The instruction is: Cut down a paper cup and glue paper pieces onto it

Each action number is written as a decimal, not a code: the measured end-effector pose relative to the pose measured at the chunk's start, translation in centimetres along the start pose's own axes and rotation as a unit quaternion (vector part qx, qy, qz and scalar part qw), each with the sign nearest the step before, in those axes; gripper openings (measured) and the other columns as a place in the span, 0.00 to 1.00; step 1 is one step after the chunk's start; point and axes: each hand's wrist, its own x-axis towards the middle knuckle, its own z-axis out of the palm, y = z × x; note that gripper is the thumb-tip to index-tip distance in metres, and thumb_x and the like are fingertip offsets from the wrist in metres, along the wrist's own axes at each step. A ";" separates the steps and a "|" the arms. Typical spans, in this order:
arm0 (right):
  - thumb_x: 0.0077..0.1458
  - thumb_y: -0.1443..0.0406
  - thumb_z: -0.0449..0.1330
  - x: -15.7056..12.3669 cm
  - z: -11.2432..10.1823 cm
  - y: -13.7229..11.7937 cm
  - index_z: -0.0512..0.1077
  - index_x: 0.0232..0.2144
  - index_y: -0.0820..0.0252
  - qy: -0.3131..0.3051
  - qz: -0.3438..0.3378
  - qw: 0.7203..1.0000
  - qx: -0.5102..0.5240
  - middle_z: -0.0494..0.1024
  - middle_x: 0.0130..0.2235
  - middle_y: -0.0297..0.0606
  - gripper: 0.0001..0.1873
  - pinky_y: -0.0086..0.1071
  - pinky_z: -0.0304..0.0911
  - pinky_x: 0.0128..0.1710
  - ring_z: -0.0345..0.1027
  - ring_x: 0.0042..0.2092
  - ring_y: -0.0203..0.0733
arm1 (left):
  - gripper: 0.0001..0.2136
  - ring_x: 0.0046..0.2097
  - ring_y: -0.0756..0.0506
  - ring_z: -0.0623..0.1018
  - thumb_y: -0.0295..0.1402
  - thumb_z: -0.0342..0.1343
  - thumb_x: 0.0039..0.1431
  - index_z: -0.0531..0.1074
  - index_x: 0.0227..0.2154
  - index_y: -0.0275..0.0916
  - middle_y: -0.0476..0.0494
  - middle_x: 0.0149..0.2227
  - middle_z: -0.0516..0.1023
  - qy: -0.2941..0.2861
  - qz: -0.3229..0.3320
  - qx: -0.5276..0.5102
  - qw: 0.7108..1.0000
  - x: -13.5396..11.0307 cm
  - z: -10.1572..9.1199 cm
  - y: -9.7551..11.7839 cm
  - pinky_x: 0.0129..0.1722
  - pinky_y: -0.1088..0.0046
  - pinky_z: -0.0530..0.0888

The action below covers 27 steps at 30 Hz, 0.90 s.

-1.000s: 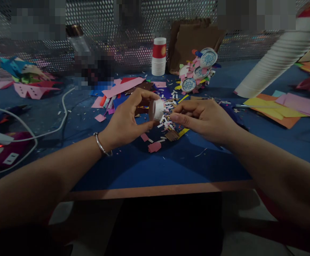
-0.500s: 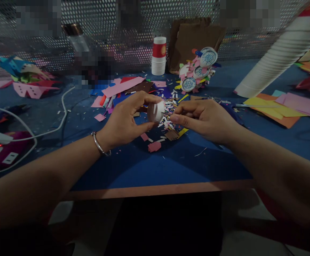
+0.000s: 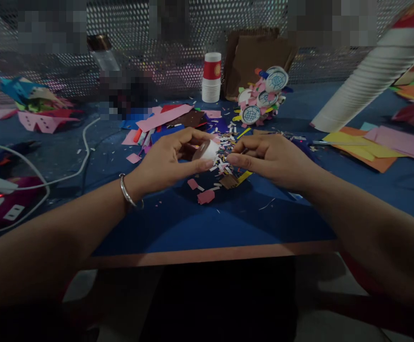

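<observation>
My left hand (image 3: 167, 159), with a silver bangle on the wrist, is closed around a small white cut paper cup piece (image 3: 207, 150), held low over the blue table (image 3: 199, 228). My right hand (image 3: 271, 159) is just to its right, thumb and fingers pinched together near the cup's edge; what they pinch is too small to make out. Beneath both hands lies a heap of small coloured paper scraps (image 3: 224, 166).
A stack of red-and-white paper cups (image 3: 211, 77) stands at the back, with a brown paper bag (image 3: 260, 57) and decorated cup crafts (image 3: 262, 95) beside it. A long stack of white cups (image 3: 363, 80) leans at right over coloured paper sheets (image 3: 374, 145). White cables (image 3: 67, 175) and a glue gun lie left.
My left hand has lowered and tilted the cup piece down toward the scraps. My right hand has barely moved.
</observation>
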 end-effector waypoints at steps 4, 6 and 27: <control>0.59 0.37 0.70 -0.1 0.4 0.1 0.74 0.31 0.57 0.015 0.007 1.000 0.024 0.70 0.27 0.33 0.30 0.35 0.51 0.29 0.59 0.29 0.37 | 0.11 0.41 0.47 0.80 0.41 0.65 0.65 0.82 0.42 0.38 0.42 0.43 0.84 -0.002 -0.089 -0.097 0.991 0.3 0.3 0.2 0.41 0.71 0.77; 0.55 0.38 0.73 -0.1 0.8 0.2 0.73 0.30 0.57 0.036 -0.020 0.999 0.036 0.72 0.29 0.33 0.30 0.35 0.54 0.30 0.62 0.30 0.37 | 0.11 0.38 0.47 0.79 0.41 0.61 0.67 0.81 0.37 0.39 0.43 0.39 0.83 -0.031 -0.113 -0.102 0.988 0.2 0.5 0.4 0.36 0.72 0.76; 0.63 0.49 0.71 0.1 1.3 -0.1 0.75 0.31 0.58 -0.122 -0.040 0.978 0.162 0.75 0.29 0.32 0.20 0.32 0.61 0.33 0.67 0.32 0.37 | 0.14 0.32 0.48 0.74 0.43 0.61 0.67 0.78 0.33 0.37 0.48 0.31 0.78 -0.124 -0.043 0.082 0.988 -0.6 1.6 2.3 0.33 0.74 0.69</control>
